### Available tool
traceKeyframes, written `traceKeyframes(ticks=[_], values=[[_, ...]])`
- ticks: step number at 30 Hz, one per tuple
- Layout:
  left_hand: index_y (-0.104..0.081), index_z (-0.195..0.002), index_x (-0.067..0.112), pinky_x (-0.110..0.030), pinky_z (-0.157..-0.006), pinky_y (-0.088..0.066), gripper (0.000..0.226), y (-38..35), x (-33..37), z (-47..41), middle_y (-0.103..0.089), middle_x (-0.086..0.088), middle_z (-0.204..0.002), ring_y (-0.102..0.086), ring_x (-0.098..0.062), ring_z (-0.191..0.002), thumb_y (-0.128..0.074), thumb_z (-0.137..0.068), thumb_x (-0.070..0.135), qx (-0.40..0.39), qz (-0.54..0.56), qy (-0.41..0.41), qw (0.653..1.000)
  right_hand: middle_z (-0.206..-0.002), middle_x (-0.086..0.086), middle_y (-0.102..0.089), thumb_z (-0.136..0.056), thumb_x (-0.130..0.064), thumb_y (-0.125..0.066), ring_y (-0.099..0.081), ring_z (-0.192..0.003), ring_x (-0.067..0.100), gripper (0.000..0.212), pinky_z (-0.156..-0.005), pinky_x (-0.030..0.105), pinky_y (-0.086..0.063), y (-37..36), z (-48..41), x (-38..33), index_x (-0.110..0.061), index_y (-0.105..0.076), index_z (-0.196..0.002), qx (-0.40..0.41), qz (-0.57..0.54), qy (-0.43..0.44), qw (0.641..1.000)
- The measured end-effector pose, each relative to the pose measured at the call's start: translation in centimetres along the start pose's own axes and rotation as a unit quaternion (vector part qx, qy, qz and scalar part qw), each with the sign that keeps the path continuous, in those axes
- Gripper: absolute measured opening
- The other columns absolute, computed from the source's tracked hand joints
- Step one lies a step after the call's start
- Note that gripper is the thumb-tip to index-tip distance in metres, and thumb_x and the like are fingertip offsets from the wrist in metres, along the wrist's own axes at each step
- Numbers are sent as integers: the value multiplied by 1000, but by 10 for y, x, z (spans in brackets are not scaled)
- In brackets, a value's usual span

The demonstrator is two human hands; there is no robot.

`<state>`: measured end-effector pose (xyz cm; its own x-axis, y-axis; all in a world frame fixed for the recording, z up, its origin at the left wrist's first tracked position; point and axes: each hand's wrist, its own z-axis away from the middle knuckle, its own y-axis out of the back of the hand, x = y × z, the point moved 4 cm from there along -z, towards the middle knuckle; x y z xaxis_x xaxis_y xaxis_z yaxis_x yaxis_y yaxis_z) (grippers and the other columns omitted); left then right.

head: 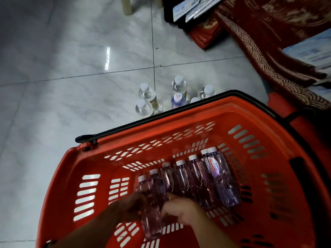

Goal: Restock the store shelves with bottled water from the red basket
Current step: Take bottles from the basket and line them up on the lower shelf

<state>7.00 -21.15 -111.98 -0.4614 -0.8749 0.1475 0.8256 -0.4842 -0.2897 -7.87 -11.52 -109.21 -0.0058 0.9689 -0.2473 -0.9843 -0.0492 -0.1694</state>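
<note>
Grip: my left hand [129, 206] and right hand [180, 210] seem curled round one purple bottle [152, 219] by the red basket's [232, 106] near edge; I'd lift it straight, clear of the other bottles [197, 176].

Not much legible here tbh: lower right of centre, the rightmost purple bottle [222, 179] has a white label [213, 167] with red lettering starting with "G", rest too blurry.

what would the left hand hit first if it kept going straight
The purple bottle lying in the red basket; the left hand looks already curled on it, though the light is dim.
</note>
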Motion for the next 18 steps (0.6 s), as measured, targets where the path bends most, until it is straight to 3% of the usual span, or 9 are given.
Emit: traceKeyframes(ticks=[3,6,8,10,11,14,16,18], values=[[-47,-136,-1,-36,-67,-53,63,1,-5,0,-61,-31,-121,-62,-35,-96,-54,-74,-11,0,14,2,1000,-125,2,-63,-63,-17,-82,-56,-117,20,73,-97,36,-45,-1,-1,1,-20,-54,-130,-10,-10,12,1000],[-52,-129,-4,-39,-61,-56,53,-17,-8,8,-64,-30,-112,-68,-36,-83,-48,-77,-12,-47,22,-22,998,-143,6,-50,-77,-19,-80,-44,-131,24,77,-97,33,-39,7,15,2,-16,-41,-143,-13,-12,5,1000],[-60,-113,-12,-40,-60,-57,52,-29,-3,14,-63,-33,-109,-69,-39,-80,-67,-61,-14,-76,30,-40,996,-148,10,-46,-86,-17,-73,-41,-137,27,66,-104,35,-39,14,31,0,-8,-43,-144,-12,-19,5,1000],[-65,-99,-14,-42,-73,-55,66,-33,8,15,-65,-30,-104,-64,-40,-91,-89,-38,-3,-84,-29,-38,995,-150,14,-45,-92,-14,-66,-38,-141,30,54,-106,34,-39,18,58,-7,-2,-48,-142,-13,-18,4,1000],[-66,-99,-11,-41,-78,-53,70,-37,17,20,-66,-26,-104,-62,-38,-95,-92,-35,4,-83,-75,-36,993,-150,14,-45,-92,-15,-67,-38,-141,30,53,-108,36,-37,22,56,-2,-3,-50,-140,-19,-24,6,1000],[-60,-116,-5,-41,-86,-51,69,-58,37,47,-64,-23,-114,-63,-33,-101,-81,-51,3,-86,-148,-10,985,-135,7,-59,-74,-23,-84,-53,-126,24,59,-105,40,-44,30,50,7,-11,-62,-127,-15,-48,-5,999],[-62,-114,-2,-40,-90,-50,58,-79,51,70,-67,-19,-112,-63,-30,-102,-72,-57,2,-102,-205,-16,973,-115,3,-69,-71,-18,-84,-64,-101,17,40,-89,30,-52,43,58,6,-11,-69,-107,-8,-77,3,997],[-59,-119,0,-43,-100,-46,49,-99,65,92,-65,-20,-118,-59,-34,-110,-66,-70,1,-115,-255,-50,959,-112,2,-72,-82,-11,-75,-65,-97,14,17,-80,29,-51,58,85,-2,-15,-69,-98,-2,-75,25,997]])
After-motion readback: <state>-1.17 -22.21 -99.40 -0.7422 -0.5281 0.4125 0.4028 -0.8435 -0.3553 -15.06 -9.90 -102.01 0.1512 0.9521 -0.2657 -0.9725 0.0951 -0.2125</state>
